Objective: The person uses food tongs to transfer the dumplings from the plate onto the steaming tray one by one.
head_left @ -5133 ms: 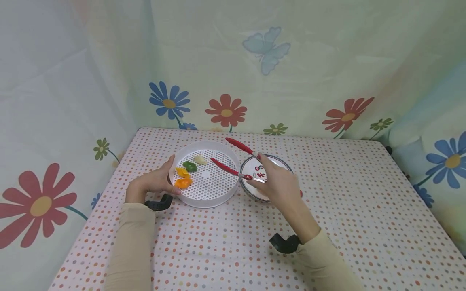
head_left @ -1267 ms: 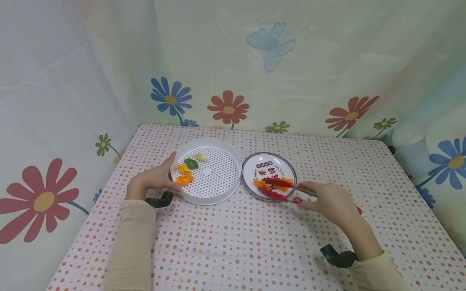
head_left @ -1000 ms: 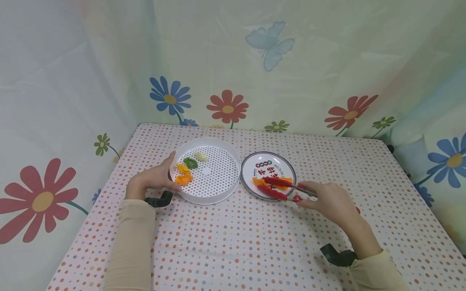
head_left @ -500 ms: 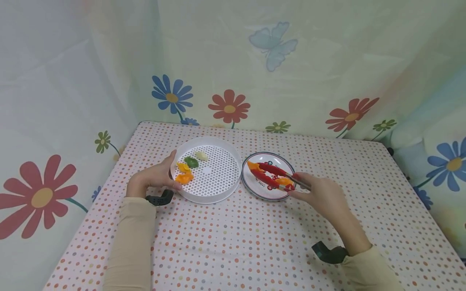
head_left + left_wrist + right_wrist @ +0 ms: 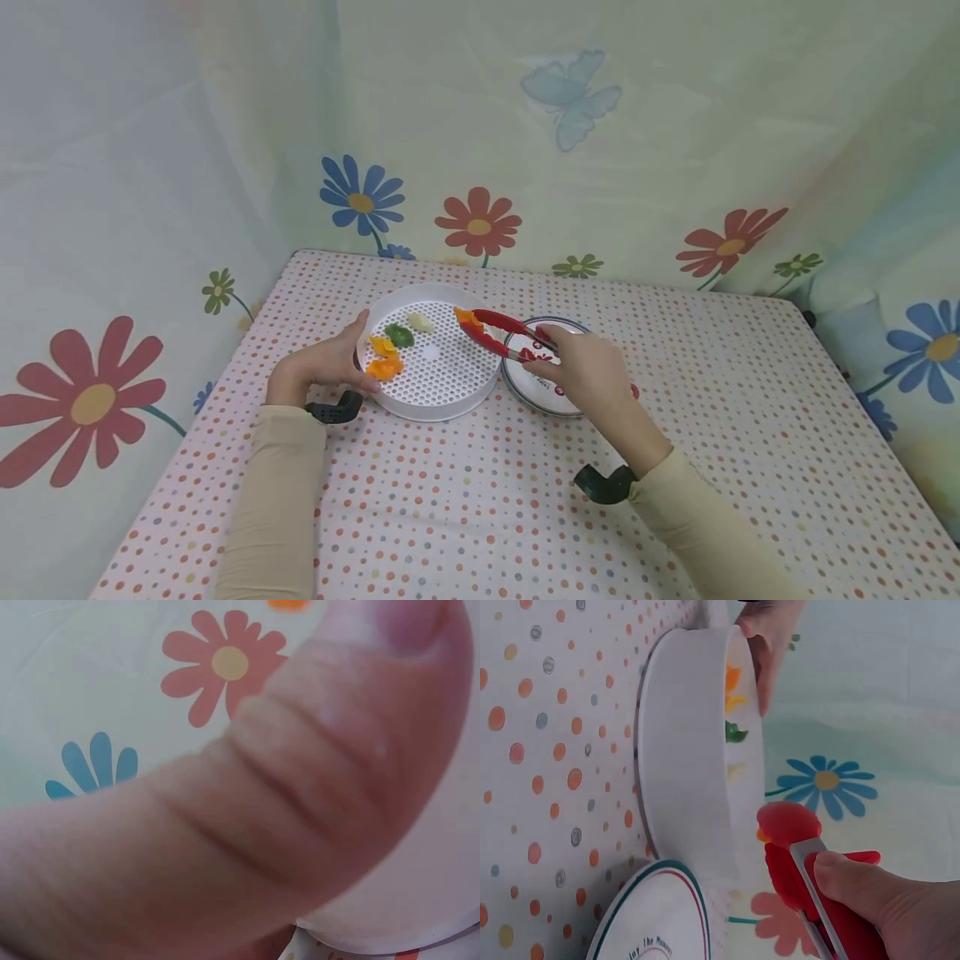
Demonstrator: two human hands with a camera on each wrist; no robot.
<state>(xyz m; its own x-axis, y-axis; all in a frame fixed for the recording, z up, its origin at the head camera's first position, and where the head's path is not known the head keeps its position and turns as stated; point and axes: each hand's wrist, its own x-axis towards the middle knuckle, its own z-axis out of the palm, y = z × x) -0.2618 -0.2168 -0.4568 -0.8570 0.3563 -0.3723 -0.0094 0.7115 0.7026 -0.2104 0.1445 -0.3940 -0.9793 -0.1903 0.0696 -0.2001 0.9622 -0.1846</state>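
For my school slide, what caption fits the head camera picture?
Right hand carries an orange piece in red tongs over the white tray.

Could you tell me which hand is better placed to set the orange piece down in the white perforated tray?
The right hand: it grips the red tongs, whose tips pinch the orange piece above the tray. The left hand only holds the tray's rim.

A dotted table (image 5: 525, 517) bears a white sieve tray (image 5: 438, 404) by the left hand (image 5: 322, 367) and a plate (image 5: 543, 398) under the right hand (image 5: 588, 375).
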